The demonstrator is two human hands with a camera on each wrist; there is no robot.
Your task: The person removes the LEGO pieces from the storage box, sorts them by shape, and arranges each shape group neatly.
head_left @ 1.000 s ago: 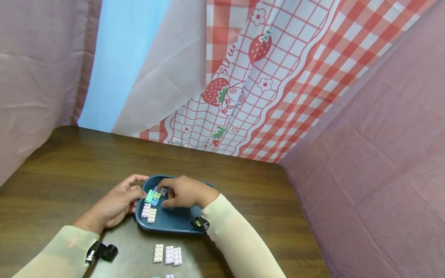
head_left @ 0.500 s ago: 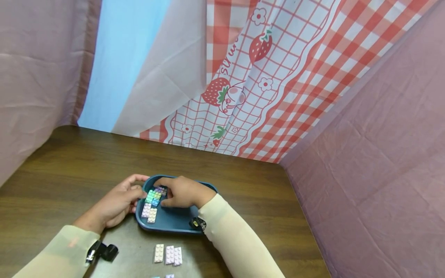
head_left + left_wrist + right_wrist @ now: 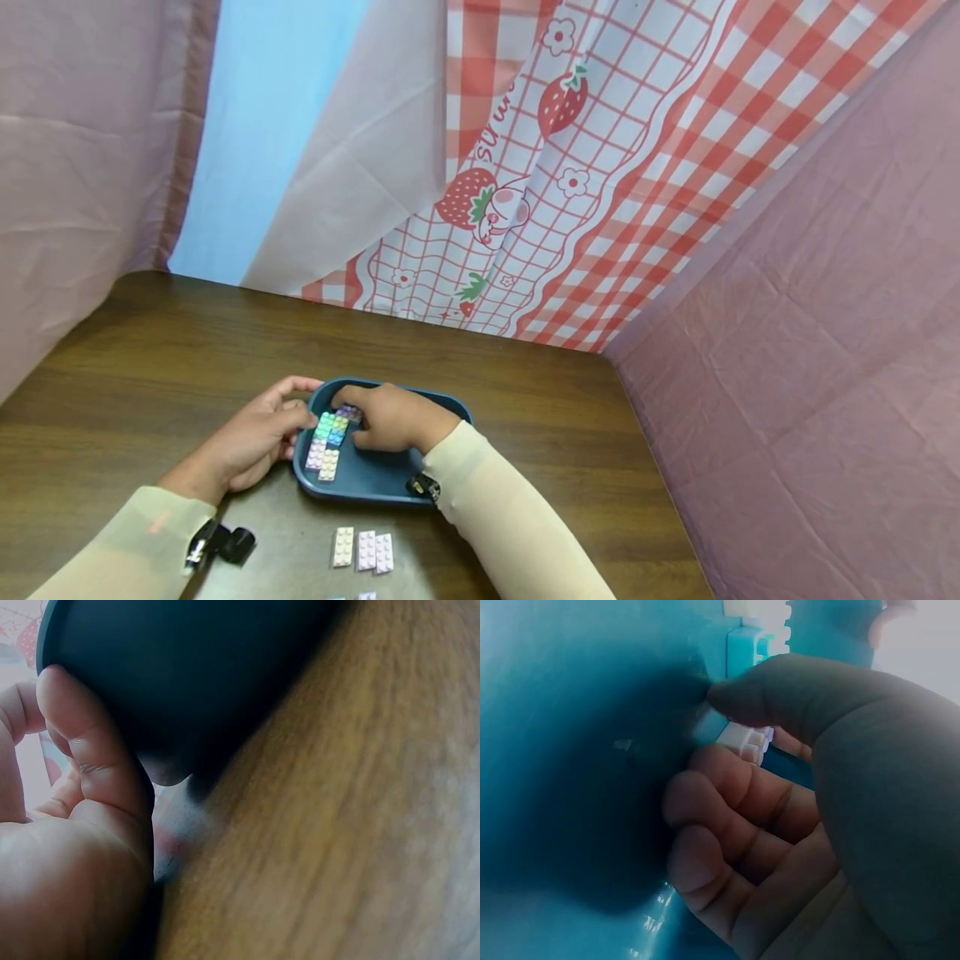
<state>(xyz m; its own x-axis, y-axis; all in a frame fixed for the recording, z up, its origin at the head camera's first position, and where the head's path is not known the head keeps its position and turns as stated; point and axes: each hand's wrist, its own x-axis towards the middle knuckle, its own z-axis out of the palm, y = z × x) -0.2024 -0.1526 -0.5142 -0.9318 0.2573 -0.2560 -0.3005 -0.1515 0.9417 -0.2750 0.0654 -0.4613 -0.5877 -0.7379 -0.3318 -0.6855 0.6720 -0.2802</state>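
Observation:
A dark blue tray (image 3: 375, 498) lies on the table, with several studded toy bricks grouped along its left side. My left hand (image 3: 258, 429) grips the tray's left edge, with the thumb at the rim. In the left wrist view that thumb (image 3: 82, 735) presses against the tray's dark wall (image 3: 187, 667). Inside the tray, my right hand (image 3: 397, 417) reaches to the far-left corner, its index finger at a purple brick (image 3: 347, 412). Green bricks (image 3: 324, 425) and pale bricks (image 3: 327, 464) lie nearer. A whitish brick (image 3: 739, 739) shows beyond the right hand's curled fingers; its index fingertip is hidden.
In front of the tray, a cream brick (image 3: 342, 547) and two pale lilac bricks (image 3: 366, 550) lie on the wooden table (image 3: 525, 400). More bricks are cut off at the bottom edge. Curtains and a strawberry-print cloth (image 3: 517, 167) stand around the table.
My right hand has shifted slightly left within the tray, its index finger moving farther toward the corner. The bricks there have shifted slightly. My left hand stays on the tray's edge.

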